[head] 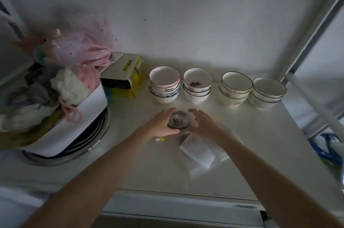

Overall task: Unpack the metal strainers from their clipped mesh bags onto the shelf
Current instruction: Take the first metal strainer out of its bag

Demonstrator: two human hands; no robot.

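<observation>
A small round metal strainer [179, 119] with a centre knob rests on the white shelf [251, 144], just in front of the bowls. My left hand [162, 125] curls around its left rim and grips it. Beside its right edge my right hand [202, 122] hovers with the fingers spread, holding nothing. A white mesh bag [198, 150] lies flat on the shelf under my right wrist, with clear plastic around it. A small white and yellow clip [160, 139] lies below my left hand.
Four stacks of ceramic bowls [216, 86] line the back of the shelf. A white tub [87, 116] piled with cloths and pink bags sits on metal basins at the left. A yellow box [128, 75] stands behind it. A metal shelf post [312, 37] rises at the right.
</observation>
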